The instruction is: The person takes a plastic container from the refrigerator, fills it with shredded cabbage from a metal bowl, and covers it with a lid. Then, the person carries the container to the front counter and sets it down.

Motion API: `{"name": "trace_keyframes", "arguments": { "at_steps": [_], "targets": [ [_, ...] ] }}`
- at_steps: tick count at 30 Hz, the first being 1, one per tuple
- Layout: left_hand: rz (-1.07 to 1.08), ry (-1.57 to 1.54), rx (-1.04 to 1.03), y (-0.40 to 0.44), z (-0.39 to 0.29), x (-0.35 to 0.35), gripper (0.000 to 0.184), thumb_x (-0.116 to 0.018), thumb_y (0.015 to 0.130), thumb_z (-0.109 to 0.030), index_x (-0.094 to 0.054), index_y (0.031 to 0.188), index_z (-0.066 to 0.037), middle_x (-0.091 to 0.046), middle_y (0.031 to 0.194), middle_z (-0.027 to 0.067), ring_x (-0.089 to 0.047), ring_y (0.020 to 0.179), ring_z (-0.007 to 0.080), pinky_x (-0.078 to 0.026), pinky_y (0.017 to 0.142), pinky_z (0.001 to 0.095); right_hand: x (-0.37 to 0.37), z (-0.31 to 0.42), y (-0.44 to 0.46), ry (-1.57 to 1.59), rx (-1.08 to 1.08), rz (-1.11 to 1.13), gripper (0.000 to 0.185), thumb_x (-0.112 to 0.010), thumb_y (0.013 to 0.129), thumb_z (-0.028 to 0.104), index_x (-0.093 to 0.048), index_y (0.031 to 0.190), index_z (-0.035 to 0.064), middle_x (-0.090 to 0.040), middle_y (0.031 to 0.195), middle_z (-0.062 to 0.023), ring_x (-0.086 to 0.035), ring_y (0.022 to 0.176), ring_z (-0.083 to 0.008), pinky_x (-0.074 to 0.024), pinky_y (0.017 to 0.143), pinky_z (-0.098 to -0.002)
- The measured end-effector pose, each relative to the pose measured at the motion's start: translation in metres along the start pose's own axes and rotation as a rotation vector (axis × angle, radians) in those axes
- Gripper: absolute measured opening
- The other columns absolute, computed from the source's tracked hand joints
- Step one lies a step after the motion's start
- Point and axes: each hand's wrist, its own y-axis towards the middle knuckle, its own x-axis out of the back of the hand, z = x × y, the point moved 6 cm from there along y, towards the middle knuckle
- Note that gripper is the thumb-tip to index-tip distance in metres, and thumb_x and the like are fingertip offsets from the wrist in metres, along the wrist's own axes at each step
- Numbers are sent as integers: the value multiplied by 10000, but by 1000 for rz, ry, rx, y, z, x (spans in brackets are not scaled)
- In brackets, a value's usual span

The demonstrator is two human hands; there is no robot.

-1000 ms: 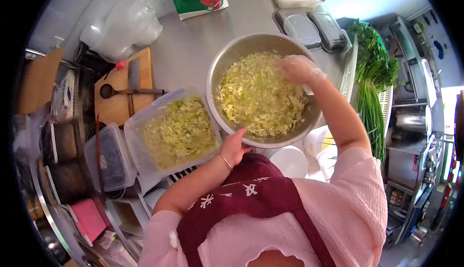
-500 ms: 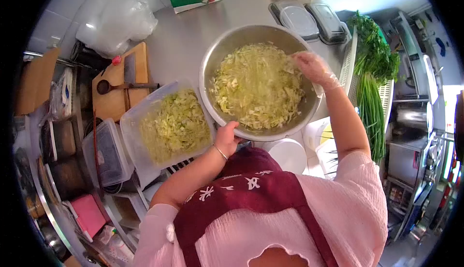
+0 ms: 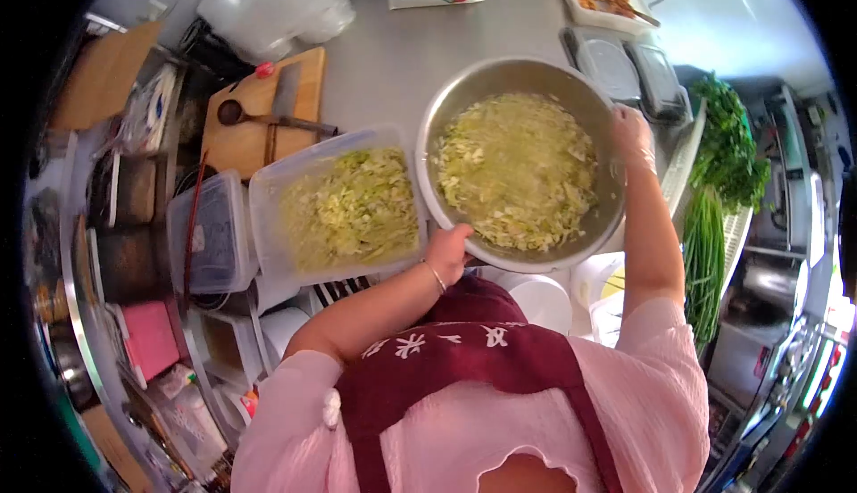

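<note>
A large steel bowl (image 3: 432,198) holds chopped pale green vegetable (image 3: 518,172). My left hand (image 3: 449,250) grips the bowl's near left rim, fingers closed round it. At the right rim is my right hand (image 3: 632,136), in a clear glove, with its fingers closed on the edge. Left of the bowl, a clear plastic tub (image 3: 268,216) contains more of the same chopped vegetable. A wooden cutting board (image 3: 299,91) with a dark ladle (image 3: 268,120) and a knife on it lies beyond the tub.
A white tray of orange food (image 3: 616,20) and lidded containers (image 3: 611,66) stand at the back right. Leafy greens (image 3: 725,154) fill a basket on the right. Plastic bags (image 3: 277,7) lie at the back left, and a lidded box (image 3: 214,234) at the left.
My right hand has left the chopped vegetable and moved right and outward onto the bowl's rim. My left hand still holds the near rim. The view has shifted, so things sit elsewhere in it.
</note>
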Motion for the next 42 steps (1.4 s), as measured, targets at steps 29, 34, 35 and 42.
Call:
{"name": "trace_keyframes", "arguments": {
  "at_steps": [29,34,35,42],
  "targets": [
    [496,-202,-50,-123,-72,30,164,-520,826,-68,-567,903,69,-630,834,179,-650,757,300,-567,664,422,174,213,-27,-39,361,-64,375,-490,857,329,-647,919,-6,-654,776,-144,-624,726,-207,-465,697,-337],
    [579,-306,-12,-117,-69,57,166,-498,835,-71,-562,901,67,-632,847,192,-651,766,312,-565,671,436,166,278,-30,-281,452,-95,390,-483,853,347,-643,923,-2,-647,820,-188,-642,766,-273,-468,717,-366],
    [607,-332,6,-115,-69,61,173,-490,838,-73,-561,909,67,-633,852,192,-652,767,315,-564,675,440,164,292,-35,-226,454,-88,384,-491,846,349,-644,935,7,-646,835,-192,-641,785,-280,-468,728,-366],
    [676,-382,-51,-98,-67,79,188,-484,851,-110,-581,928,32,-651,873,166,-657,792,281,-561,689,424,158,364,-42,-321,435,-71,384,-486,840,370,-650,999,62,-657,904,-164,-628,874,-301,-460,798,-372]
  ]
}}
